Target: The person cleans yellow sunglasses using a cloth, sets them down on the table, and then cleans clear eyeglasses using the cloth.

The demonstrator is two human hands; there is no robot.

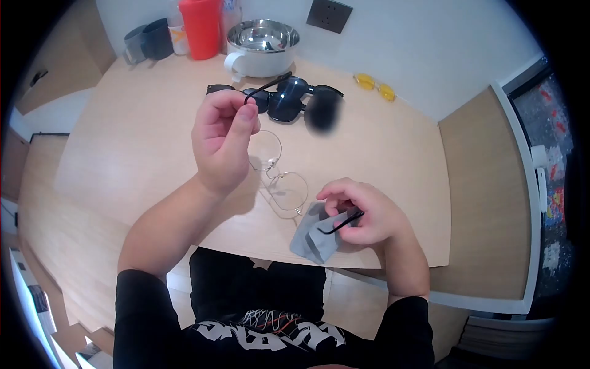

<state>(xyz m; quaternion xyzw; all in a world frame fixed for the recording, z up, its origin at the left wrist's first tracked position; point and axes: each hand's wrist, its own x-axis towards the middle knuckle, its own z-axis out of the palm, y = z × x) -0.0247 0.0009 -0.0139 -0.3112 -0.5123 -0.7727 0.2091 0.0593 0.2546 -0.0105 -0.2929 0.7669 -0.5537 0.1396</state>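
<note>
A pair of round, thin wire-rimmed glasses with clear lenses is between my two hands. My left hand is closed, pinching one dark temple arm, its black tip pointing up and right. Curled near the front edge of the table, my right hand has the other black-tipped temple arm at its fingers. A grey cloth hangs or lies by those same fingers, folded; part of it is hidden behind them. Just beyond my left hand lie black sunglasses, more than one pair, partly overlapping.
Yellow-lensed glasses lie at the back right of the wooden table. Along the back stand a white-handled metal bowl, a red container and dark mugs. A blurred dark patch covers part of the sunglasses.
</note>
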